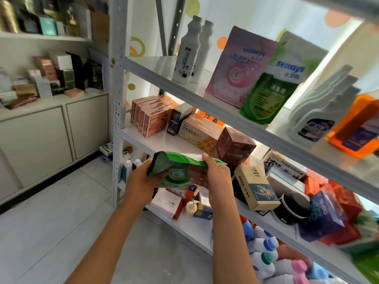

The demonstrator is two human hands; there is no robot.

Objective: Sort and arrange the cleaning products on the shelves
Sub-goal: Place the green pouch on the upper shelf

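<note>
Holding a green pouch [180, 171] flat in front of the shelves; left hand [141, 181] cups its bottom end, right hand [213, 175] pinches the top edge; floppy thing, could sag and clip the brown box [233, 144] just beyond the right hand when lifting.

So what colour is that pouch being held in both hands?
Green, with a round swirl printed on its face; the head view shows the pouch held between the left hand and right hand.

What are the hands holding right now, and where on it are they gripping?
A green pouch, held flat in front of the shelves. The left hand grips its left end; the right hand grips its right side, thumb on the top edge.
</note>
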